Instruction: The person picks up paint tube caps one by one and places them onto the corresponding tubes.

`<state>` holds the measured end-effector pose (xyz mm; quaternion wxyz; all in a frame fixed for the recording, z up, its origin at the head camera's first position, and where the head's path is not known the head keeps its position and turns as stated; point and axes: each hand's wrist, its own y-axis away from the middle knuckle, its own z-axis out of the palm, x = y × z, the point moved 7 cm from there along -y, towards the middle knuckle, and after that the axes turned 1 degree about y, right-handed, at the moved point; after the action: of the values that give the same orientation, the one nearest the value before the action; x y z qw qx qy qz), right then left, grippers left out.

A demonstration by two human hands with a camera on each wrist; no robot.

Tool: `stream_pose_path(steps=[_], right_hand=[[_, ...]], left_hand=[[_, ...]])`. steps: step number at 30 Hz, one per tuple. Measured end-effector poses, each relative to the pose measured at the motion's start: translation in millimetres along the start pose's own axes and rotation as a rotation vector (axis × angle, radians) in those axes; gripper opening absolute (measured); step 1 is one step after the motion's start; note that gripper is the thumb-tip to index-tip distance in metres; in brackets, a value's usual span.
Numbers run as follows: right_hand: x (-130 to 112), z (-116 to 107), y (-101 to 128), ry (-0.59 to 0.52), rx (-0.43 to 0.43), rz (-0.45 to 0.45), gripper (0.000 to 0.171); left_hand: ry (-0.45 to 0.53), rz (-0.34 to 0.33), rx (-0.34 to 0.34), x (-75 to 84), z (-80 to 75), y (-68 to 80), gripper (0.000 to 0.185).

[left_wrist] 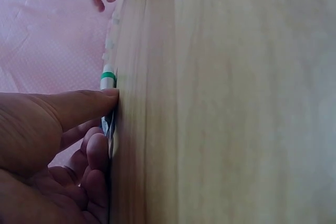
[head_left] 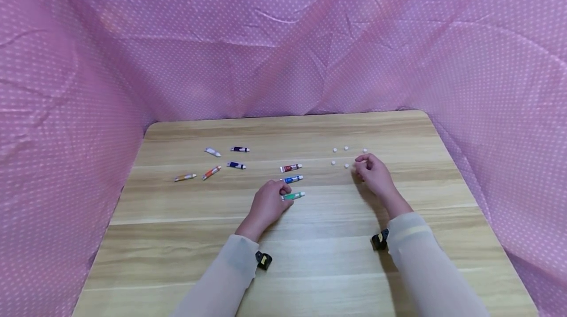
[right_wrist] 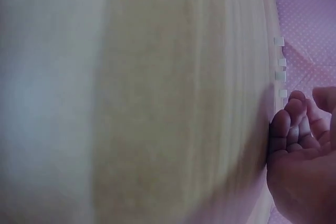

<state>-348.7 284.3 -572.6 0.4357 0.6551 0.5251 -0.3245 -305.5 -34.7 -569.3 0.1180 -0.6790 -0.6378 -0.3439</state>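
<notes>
So there's a huge pink cloth with white dots (head_left: 283,61) hung round the far, left and right sides, and inside it a pale wooden table (head_left: 319,253). Two light sleeves come in from the near edge, left sleeve (head_left: 223,270) and right sleeve (head_left: 431,265). The left hand (head_left: 267,203) is around the middle of the table, thumb and finger clamped on a small green tube (head_left: 292,196), whose white tip points right. The right hand (head_left: 375,175) is well off to the right, fingers loosely bent, thumb apart from them, and I can't spot anything in its grip. Each wrist has a chunky black gadget, left one (head_left: 264,260) and right one (head_left: 379,240). Just beyond the green tube lies a blue tube (head_left: 294,179), then a red tube (head_left: 291,168) farther out, so green is nearest of that stack. Over on the left there's a looser bunch: two dark tubes, one far (head_left: 239,149) and one nearer (head_left: 236,165), a pale tube (head_left: 212,152), an orange tube (head_left: 211,173) slanting, and a yellowish tube (head_left: 185,177) farthest left. Tiniest of all, five little white pieces (head_left: 346,166) scattered near the right hand's fingertips, one just beyond them.
</notes>
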Motion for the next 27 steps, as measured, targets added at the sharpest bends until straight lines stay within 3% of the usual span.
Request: stream_pose_path(steps=[11, 22, 27], right_hand=[[-9.2, 7.3, -7.8, 0.378, -0.001, -0.122, 0.031], [-7.8, 12.4, -8.8, 0.480, -0.003, -0.107, 0.035], [-7.7, 13.7, -7.8, 0.506, -0.001, -0.118, 0.029]], left_hand=[[0.028, -0.017, 0.004, -4.0, 0.9, -0.2, 0.029], [0.245, -0.024, 0.044, -16.8, -7.7, 16.1, 0.022], [0.280, -0.048, 0.070, -27.1, -17.6, 18.8, 0.017]])
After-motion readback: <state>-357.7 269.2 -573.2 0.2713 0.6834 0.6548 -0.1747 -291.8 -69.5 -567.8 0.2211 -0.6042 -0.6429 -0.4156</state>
